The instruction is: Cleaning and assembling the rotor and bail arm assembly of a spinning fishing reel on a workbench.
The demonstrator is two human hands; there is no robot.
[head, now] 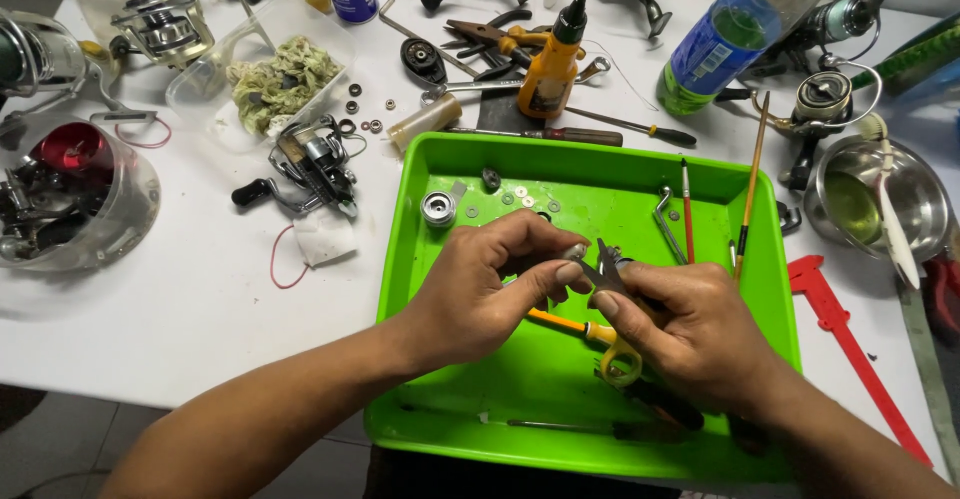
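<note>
Metal part [574,252] – pinched between both grips.

Small reel part and tweezers, held over the green tray

Between my fingers sits a small grey metal part [574,252], pinched at its end, level above the green tray [600,174]; dark pointed tweezers [606,262] angle upward just beside it, tips touching or nearly touching it.

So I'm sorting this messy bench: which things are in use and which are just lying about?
In use: left hand, right hand, small metal part, pliers, green tray.
Lying about: orange bottle, green plastic bottle, red caliper, steel bowl, fishing reel.
</note>
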